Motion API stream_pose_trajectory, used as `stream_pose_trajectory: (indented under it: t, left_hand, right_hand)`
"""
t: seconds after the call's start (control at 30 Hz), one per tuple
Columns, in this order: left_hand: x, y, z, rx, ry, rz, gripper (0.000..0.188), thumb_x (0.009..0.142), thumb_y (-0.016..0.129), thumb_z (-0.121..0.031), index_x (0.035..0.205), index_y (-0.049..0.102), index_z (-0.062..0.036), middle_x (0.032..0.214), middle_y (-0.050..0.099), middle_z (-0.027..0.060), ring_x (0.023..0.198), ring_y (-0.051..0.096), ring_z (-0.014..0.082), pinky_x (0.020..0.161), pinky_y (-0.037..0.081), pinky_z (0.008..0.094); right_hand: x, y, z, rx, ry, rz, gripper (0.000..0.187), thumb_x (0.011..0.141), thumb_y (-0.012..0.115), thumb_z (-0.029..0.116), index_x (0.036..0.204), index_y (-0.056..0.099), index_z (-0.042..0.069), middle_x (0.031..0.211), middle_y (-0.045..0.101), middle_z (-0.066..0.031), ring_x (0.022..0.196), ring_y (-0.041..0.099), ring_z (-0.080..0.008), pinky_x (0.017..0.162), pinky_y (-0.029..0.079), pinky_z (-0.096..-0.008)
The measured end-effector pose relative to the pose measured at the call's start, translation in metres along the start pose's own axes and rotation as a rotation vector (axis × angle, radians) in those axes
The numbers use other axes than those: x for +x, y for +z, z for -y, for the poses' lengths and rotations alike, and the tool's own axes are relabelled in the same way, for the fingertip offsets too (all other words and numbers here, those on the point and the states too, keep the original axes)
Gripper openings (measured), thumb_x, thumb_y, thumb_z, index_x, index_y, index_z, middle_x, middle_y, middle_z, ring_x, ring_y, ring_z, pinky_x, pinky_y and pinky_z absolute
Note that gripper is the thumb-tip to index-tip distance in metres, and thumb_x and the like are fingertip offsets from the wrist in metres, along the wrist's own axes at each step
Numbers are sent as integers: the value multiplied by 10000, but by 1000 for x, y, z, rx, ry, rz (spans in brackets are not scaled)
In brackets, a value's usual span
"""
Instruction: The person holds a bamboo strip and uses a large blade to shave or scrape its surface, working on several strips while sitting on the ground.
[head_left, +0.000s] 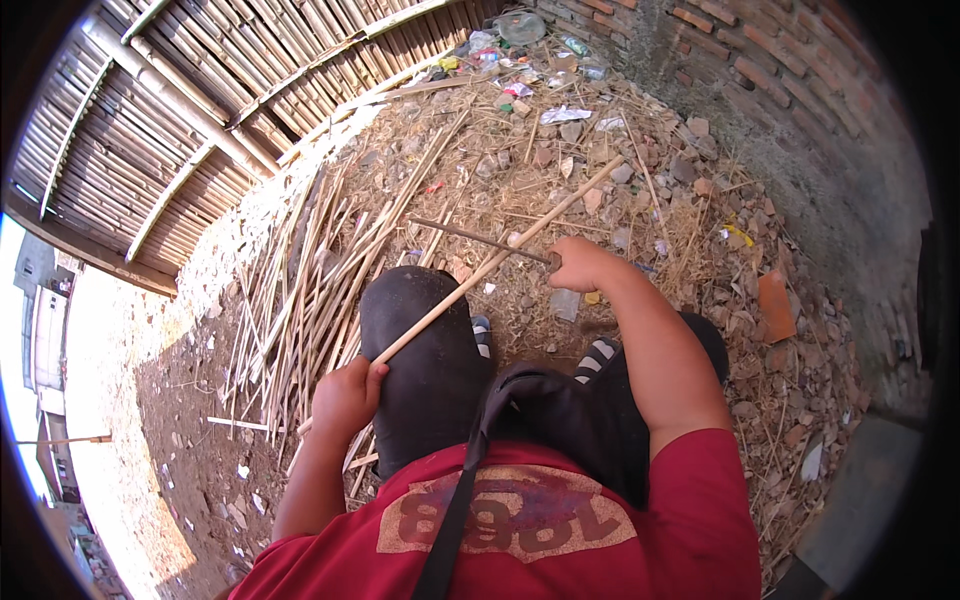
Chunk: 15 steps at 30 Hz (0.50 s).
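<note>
My left hand (345, 398) is closed around a long pale bamboo stick (440, 308), which slants up and away to the right across my left knee. Closed on its handle, my right hand (582, 265) holds a knife (460, 231) with a long, narrow, dark blade. The blade points left and crosses the stick ahead of my knees; whether its edge bites into the stick I cannot tell. Left of my knee, a loose pile of split bamboo sticks (300, 300) lies on the ground.
A bamboo-slat wall (290, 70) rises at the far left, and a brick wall (800, 90) stands on the right. Rubble, straw and litter (565, 115) cover the ground ahead. A broken orange-brown tile piece (775, 308) lies right of my right knee.
</note>
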<state>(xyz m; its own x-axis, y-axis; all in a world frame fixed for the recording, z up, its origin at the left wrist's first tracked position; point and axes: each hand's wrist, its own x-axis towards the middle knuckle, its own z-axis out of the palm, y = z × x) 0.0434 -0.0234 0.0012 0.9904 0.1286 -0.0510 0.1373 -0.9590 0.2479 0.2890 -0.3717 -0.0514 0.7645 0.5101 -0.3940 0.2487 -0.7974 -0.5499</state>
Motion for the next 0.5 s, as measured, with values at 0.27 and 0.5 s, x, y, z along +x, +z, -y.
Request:
stream_pose_trajectory:
  t: [0.27,0.5]
  left_hand:
    - [4,-1,5,-40,10,43,397,1022,546,-346,803,561,-14,705,615,253,707,610,493,630,446,578]
    - [10,-20,0,25,10,120,403,1022,538,-356,816,572,-12,742,633,260,743,625,492,667,455,588]
  right_hand:
    - [-19,-6,46,-44,-43,-87,310,715,700,222,948,706,18,901,701,-198,871,689,-354,781,543,-443]
    - [3,-7,-21,110,138,-148,358,723,704,259,969,701,0,902,699,-218,884,680,-371,792,539,-439]
